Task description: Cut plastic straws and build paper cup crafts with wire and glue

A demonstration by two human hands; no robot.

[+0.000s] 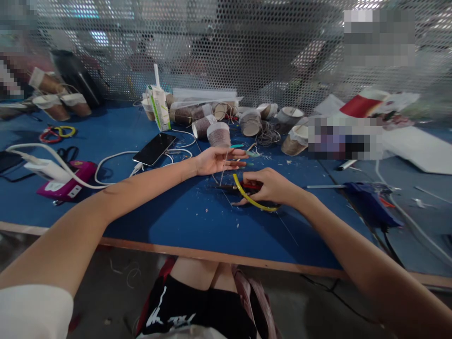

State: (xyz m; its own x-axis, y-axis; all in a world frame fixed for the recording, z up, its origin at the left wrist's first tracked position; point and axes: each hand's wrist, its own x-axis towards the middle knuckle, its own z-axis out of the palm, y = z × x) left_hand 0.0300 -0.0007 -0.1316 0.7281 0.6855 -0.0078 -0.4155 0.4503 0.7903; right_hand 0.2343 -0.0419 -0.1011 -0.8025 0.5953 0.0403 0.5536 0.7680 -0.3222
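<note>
My left hand is turned palm up over the blue table, its fingers stretched out to the right. Teal colour shows at several fingertips. A thin pale strand crosses in front of this palm and runs down toward the pliers' jaws; whether the fingers pinch it cannot be made out. Just to the right, my right hand is closed around pliers with yellow and red handles. Their dark jaws point left, below my left hand. Behind my left fingers stands a thread-wound spool.
Several spools and a drink carton line the back, before a perforated metal screen. Left are a phone, a purple power strip and red and yellow handle loops. A blue glue gun lies right.
</note>
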